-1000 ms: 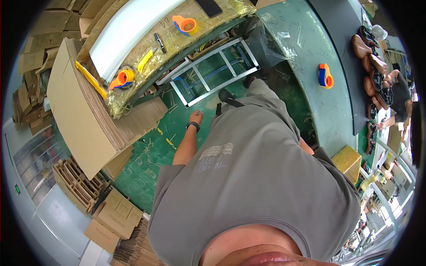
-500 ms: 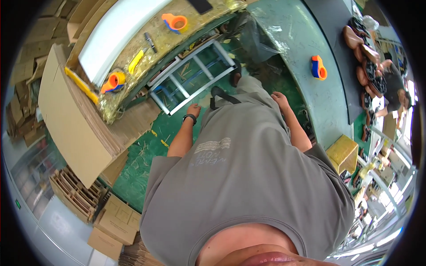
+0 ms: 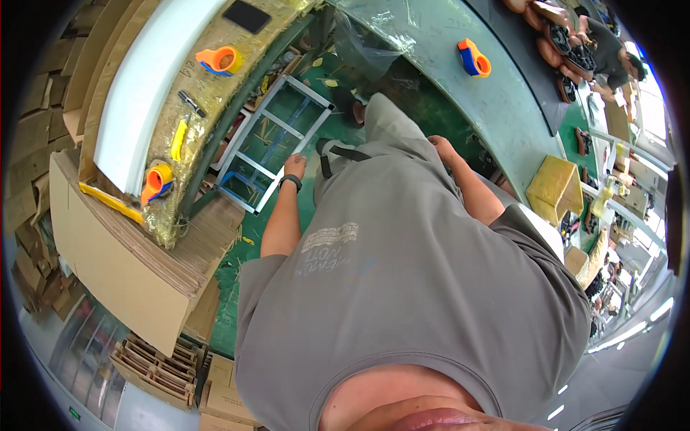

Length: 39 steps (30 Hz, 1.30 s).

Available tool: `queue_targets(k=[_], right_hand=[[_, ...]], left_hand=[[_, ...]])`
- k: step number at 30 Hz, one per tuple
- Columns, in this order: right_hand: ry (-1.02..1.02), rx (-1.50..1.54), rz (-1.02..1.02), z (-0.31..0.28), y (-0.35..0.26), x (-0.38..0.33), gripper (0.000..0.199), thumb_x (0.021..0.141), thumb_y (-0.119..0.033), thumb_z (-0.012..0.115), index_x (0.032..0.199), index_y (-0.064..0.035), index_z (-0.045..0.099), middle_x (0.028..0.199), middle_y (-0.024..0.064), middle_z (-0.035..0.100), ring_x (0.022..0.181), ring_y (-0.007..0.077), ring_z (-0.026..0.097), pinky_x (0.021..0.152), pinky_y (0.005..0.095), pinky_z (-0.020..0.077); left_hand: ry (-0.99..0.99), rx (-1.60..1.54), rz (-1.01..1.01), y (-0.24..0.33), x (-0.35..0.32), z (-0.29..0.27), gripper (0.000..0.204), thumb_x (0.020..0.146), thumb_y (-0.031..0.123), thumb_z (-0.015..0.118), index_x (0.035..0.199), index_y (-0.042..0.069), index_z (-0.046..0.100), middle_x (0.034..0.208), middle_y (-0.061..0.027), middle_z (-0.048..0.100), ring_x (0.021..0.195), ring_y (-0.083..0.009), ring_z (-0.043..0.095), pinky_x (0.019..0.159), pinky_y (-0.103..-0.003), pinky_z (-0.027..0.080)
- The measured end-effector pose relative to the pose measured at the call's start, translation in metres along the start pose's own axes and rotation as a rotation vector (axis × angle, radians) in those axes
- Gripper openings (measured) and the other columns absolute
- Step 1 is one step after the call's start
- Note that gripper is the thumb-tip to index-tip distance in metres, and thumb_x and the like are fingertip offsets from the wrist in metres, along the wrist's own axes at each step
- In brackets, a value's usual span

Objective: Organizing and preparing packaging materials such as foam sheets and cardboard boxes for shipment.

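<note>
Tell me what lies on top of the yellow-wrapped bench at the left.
On the bench: two orange tape dispensers, a yellow cutter, a white board, a black pad. Under the board: hidden.

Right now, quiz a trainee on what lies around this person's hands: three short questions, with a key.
1. True or false: the left hand holds an orange tape dispenser.
2. What is worn on the left wrist?
A. a black band
B. a glove
C. nothing
3. What lies on the green floor just beyond the left hand?

Key:
1. False; it holds nothing.
2. A
3. A white metal frame.
</note>
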State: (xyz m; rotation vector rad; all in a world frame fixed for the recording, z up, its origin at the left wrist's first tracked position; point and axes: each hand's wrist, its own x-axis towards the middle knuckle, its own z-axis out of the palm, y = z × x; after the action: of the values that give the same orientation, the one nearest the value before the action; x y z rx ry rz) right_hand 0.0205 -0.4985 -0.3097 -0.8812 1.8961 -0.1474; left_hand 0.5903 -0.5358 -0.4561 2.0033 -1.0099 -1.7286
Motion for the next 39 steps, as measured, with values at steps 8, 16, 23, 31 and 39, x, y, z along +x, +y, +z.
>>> queue_targets(k=[8,16,23,31,39], right_hand=[[-0.127,-0.299,-0.082,0.029,0.068,0.008,0.051,0.091,-0.033,0.078,0.13,-0.0005,0.075,0.125,0.0191,0.078,0.112,0.032,0.075,0.097,0.0434,0.0574],[0.029,-0.254,-0.034,-0.024,0.1,-0.005,0.052,0.093,-0.033,0.074,0.135,-0.0033,0.071,0.122,0.0223,0.078,0.113,0.0339,0.076,0.096,0.0446,0.0592],[-0.075,-0.441,-0.192,-0.061,0.088,0.03,0.043,0.095,-0.03,0.073,0.129,-0.0044,0.074,0.115,0.0194,0.079,0.108,0.0326,0.077,0.096,0.0425,0.0604],[-0.366,-0.271,0.093,0.024,0.168,0.187,0.031,0.098,-0.026,0.07,0.122,-0.0057,0.075,0.093,0.0096,0.074,0.082,0.0218,0.07,0.072,0.0349,0.0549],[-0.279,-1.132,-0.733,0.118,0.218,0.604,0.06,0.1,-0.034,0.068,0.146,0.0032,0.059,0.144,0.03,0.063,0.134,0.0451,0.06,0.115,0.0504,0.0475]], left_hand=[[0.171,0.425,0.316,-0.083,-0.019,0.003,0.046,0.097,0.027,0.076,0.132,-0.004,0.071,0.108,-0.0198,0.079,0.093,-0.0246,0.077,0.084,-0.038,0.06],[-0.066,0.097,-0.258,-0.162,-0.088,0.06,0.044,0.097,0.029,0.074,0.131,0.002,0.073,0.113,-0.0199,0.079,0.092,-0.0273,0.077,0.082,-0.04,0.06],[0.299,0.173,-0.06,-0.16,-0.06,0.086,0.046,0.099,0.026,0.072,0.137,0.001,0.068,0.11,-0.014,0.08,0.092,-0.0226,0.076,0.083,-0.037,0.06],[0.297,0.014,0.133,-0.033,-0.026,0.265,0.04,0.1,0.024,0.067,0.138,0.01,0.066,0.118,-0.015,0.077,0.105,-0.0355,0.075,0.091,-0.048,0.059],[-0.022,0.332,0.481,-0.025,0.188,0.416,0.048,0.096,0.018,0.072,0.141,0.008,0.063,0.135,-0.0143,0.069,0.119,-0.0357,0.068,0.098,-0.046,0.057]])
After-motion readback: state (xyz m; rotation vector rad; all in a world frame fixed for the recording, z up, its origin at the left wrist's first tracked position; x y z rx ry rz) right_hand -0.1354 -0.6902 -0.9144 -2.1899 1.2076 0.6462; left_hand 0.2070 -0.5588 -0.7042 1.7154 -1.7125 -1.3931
